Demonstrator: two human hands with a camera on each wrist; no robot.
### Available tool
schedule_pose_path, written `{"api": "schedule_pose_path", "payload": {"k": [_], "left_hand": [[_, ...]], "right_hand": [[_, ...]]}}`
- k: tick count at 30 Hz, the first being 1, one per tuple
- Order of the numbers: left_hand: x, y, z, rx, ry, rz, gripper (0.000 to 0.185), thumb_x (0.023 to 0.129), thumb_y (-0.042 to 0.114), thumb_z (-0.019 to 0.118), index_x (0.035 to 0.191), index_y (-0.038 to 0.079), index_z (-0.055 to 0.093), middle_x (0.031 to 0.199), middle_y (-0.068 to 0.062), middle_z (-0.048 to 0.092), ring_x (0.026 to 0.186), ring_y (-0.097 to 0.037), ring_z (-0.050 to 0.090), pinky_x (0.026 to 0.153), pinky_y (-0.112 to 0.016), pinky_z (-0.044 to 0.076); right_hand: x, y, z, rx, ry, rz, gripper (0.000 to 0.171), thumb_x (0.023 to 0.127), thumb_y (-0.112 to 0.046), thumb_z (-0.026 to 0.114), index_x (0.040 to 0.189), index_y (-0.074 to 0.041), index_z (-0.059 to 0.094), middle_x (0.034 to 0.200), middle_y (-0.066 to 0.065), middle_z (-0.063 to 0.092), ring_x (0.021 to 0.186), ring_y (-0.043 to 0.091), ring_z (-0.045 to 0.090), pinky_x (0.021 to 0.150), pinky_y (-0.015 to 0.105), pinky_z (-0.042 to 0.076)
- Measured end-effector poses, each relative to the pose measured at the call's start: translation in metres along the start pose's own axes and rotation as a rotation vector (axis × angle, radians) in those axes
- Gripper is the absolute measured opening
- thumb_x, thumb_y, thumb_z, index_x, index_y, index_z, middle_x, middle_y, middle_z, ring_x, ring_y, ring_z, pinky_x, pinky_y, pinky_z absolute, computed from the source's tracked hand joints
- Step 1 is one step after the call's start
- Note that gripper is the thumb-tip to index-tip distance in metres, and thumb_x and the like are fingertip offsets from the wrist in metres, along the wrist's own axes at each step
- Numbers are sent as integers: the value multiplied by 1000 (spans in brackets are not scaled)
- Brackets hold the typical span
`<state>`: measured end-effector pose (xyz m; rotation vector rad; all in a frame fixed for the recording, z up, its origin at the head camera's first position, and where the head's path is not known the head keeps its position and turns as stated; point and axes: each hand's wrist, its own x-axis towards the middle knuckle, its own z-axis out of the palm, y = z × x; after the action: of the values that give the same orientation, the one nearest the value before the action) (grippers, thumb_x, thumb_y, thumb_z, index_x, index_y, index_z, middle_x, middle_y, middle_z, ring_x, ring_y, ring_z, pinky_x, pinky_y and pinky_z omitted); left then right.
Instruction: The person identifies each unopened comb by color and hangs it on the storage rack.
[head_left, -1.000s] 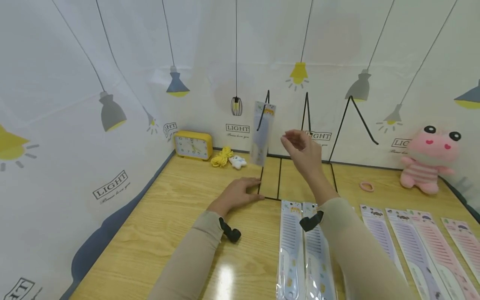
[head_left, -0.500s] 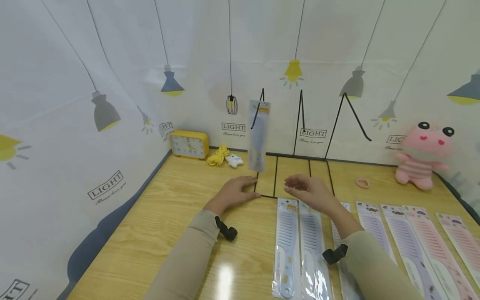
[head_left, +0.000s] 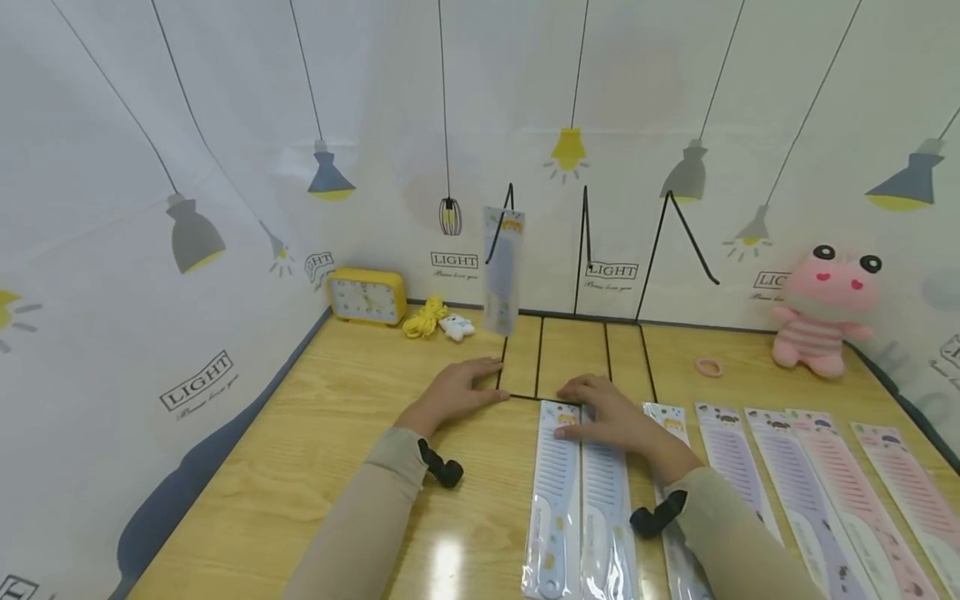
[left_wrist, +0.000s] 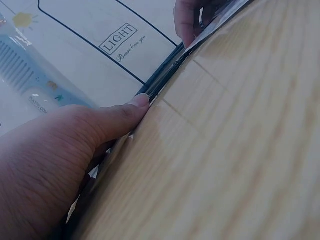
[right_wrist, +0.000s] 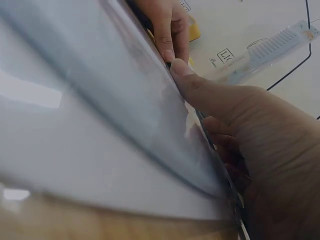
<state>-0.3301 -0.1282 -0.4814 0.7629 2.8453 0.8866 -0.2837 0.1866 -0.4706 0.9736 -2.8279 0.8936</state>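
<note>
A black wire display stand (head_left: 537, 358) stands at the back of the table, one packaged blue comb (head_left: 501, 279) hanging from its left hook. My left hand (head_left: 450, 396) rests on the table at the stand's left front corner; its thumb touches the base wire in the left wrist view. My right hand (head_left: 618, 421) is low over the top ends of two packaged blue combs, the left one (head_left: 553, 492) and the right one (head_left: 606, 500). Its thumb lies over the left pack and its fingers reach past the packs' top edge, partly hiding the right pack.
Further right lie another blue comb pack (head_left: 667, 417), purple comb packs (head_left: 738, 458) and pink comb packs (head_left: 911, 479). A yellow clock (head_left: 367, 296), yellow cord (head_left: 426, 318) and small white figure (head_left: 456, 327) stand back left. A pink ring (head_left: 708, 367) and pink plush toy (head_left: 821, 312) are back right.
My right hand has come down from beside the hanging comb to the tops of the blue comb packs. The hanging comb has swung slightly. My left hand stays at the stand's base.
</note>
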Motion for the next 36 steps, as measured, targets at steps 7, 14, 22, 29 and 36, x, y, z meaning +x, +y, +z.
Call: {"api": "schedule_pose_path", "payload": {"k": [7,14,22,29,36], "left_hand": [[0,0,-1,-16,5,-5,71,92,61,63,152,27,48,158,5,40,146,-21,34,120,-44,26],[-1,-2,2,-16,3,-2,70,92,61,63,152,27,48,158,5,40,147,-21,33,121,-43,26],[1,-1,4,-10,14,1,72,92,62,62,152,27,47,158,4,40,146,-22,35,120,-44,27],[1,2,-1,-30,23,-2,69,93,59,64,152,25,48,157,2,41,145,-23,36,119,-44,28],[0,1,2,-29,14,-7,70,92,60,64,152,27,48,158,4,40,145,-24,35,120,-45,27]], "right_hand": [[3,0,0,21,-16,-8,58,88,-49,75,132,-14,66,139,13,53,131,38,45,108,62,37],[1,2,4,41,-10,-37,53,90,-45,75,133,-16,65,137,11,54,130,37,46,107,62,38],[1,-4,3,61,-75,-99,46,90,-41,76,128,-16,67,136,8,53,129,33,44,107,58,37],[5,-11,-2,62,-95,-23,43,89,-42,77,119,-13,66,136,10,54,129,34,44,109,57,37],[4,-14,-1,83,-105,20,32,89,-39,78,103,-14,62,133,12,53,126,35,43,107,56,37]]}}
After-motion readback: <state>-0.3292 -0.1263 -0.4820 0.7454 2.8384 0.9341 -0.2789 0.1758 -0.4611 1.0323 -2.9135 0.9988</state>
